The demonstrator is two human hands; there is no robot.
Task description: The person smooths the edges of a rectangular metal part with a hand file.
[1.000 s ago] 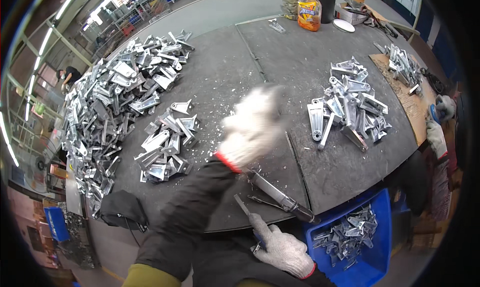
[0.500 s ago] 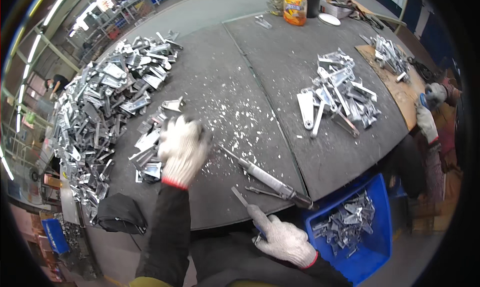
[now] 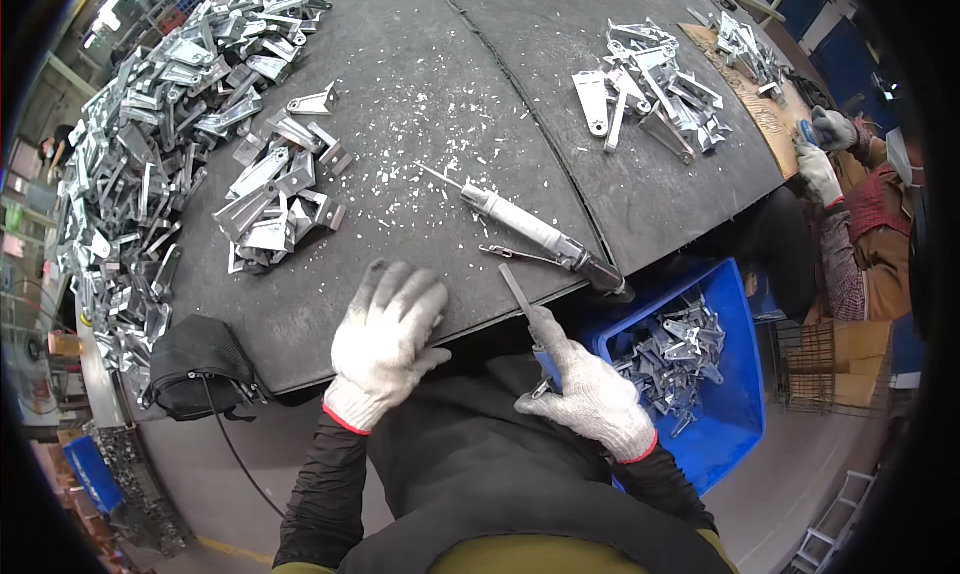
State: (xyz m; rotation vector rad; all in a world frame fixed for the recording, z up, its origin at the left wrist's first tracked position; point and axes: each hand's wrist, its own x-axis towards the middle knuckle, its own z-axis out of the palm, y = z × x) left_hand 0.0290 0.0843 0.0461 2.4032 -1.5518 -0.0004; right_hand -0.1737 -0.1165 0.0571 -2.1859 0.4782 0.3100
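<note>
My left hand (image 3: 388, 339), in a white knit glove with greyish fingertips, hovers over the table's front edge with its fingers stretched out and nothing in them. In my right hand (image 3: 592, 392), gloved the same way, is a flat file (image 3: 518, 290) with a blue handle, its grey blade pointing up and forward. A silver air tool (image 3: 525, 224) with a thin rod tip lies on the dark table (image 3: 400, 94) just ahead of my hands. Left of it is a small heap of metal brackets (image 3: 280, 194), shiny and angular.
A large bracket pile (image 3: 150, 164) covers the left side; another heap (image 3: 655, 84) lies right. A blue bin (image 3: 735, 404) holding brackets stands below the right edge. A black bag (image 3: 205, 364) sits at the left corner. A co-worker's gloved hands (image 3: 825, 154) work at right. Pale shavings (image 3: 420, 124) litter the table.
My left hand has pulled back from the small bracket heap to the table's front edge. My right hand still holds the file. The view has tipped downward.
</note>
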